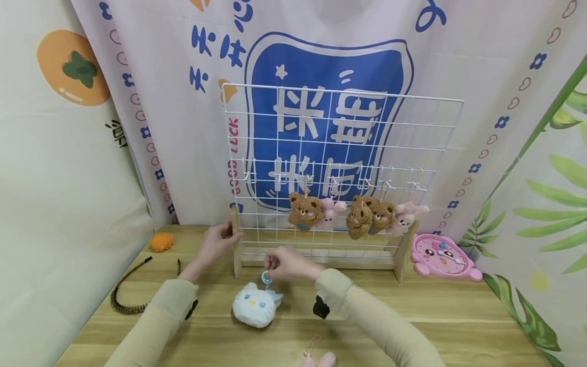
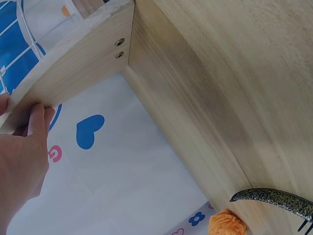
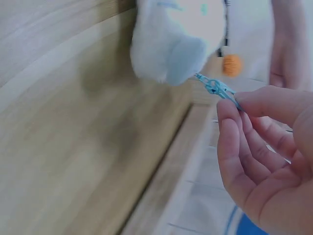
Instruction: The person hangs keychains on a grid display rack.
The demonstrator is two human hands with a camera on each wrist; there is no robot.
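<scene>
My right hand (image 1: 291,263) pinches the light-blue clasp (image 3: 215,87) of a white plush cat-head keychain (image 1: 253,308) between thumb and index finger. The plush has blue eyes, a yellow nose and a blue bow; whether it touches the table I cannot tell. With my left hand (image 1: 217,243) I grip the wooden side post (image 2: 83,63) of a display rack, thumb on one side and fingers on the other. The rack's white wire grid (image 1: 335,124) stands upright and carries a row of hooks. Brown bear plushes (image 1: 304,210) and pink bunny plushes (image 1: 405,218) hang from it.
An orange fuzzy ball (image 1: 162,242) and a dark braided curved band (image 1: 120,300) lie on the wooden table at left. A pink clock (image 1: 443,256) leans at right. A pink plush (image 1: 318,360) lies at the near edge. Printed cloth (image 1: 179,127) hangs behind the rack.
</scene>
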